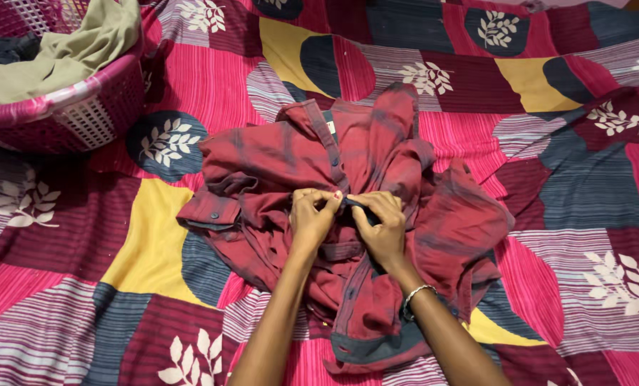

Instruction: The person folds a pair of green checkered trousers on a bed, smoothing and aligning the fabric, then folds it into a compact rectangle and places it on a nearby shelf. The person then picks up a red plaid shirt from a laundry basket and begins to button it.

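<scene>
Two hands pinch the front placket of a crumpled red shirt on a patchwork bedspread.

Nearest the camera, both forearms reach in from the bed's near edge, a silver bracelet [414, 297] on the right wrist. The left hand [311, 214] and right hand [381, 223] meet fingertip to fingertip at the middle of the dark red checked shirt [377, 207], each closed in a pinch on the shirt's button strip, the right one gripping a dark edge of it. The shirt lies rumpled around them in the middle of the bedspread [148, 243], collar pointing away, one cuffed sleeve thrown out to the left. Beyond, at the bed's far left corner, a pink laundry basket [76, 114] holds an olive garment [69, 50] and something dark.
</scene>
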